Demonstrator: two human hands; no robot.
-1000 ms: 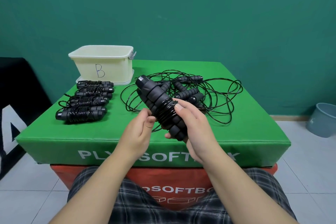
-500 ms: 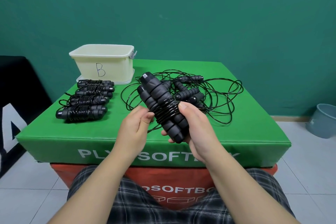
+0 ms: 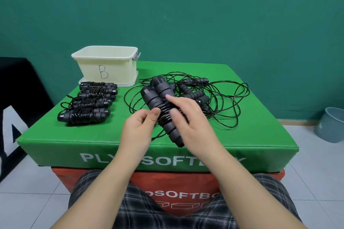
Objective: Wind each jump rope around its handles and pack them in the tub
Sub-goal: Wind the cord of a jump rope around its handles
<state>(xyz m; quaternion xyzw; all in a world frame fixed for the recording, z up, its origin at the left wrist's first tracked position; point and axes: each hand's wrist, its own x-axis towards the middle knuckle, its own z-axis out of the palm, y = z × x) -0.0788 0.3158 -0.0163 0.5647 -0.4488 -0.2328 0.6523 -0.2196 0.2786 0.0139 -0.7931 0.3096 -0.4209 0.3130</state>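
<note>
winding of the fifth rope is under way.
the handles (image 3: 163,109) are gripped above the counter (image 3: 260,135) by the right hand (image 3: 191,117); cord (image 3: 158,135) is pinched by the left hand (image 3: 137,126). next, its tail must be tucked; the tub (image 3: 106,65) stands far left.

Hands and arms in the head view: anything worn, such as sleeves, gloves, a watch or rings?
The left hand and the right hand are bare, with no gloves, rings or watch visible. Both forearms are uncovered, no sleeves in view. Dark plaid shorts cover the lap.
</note>
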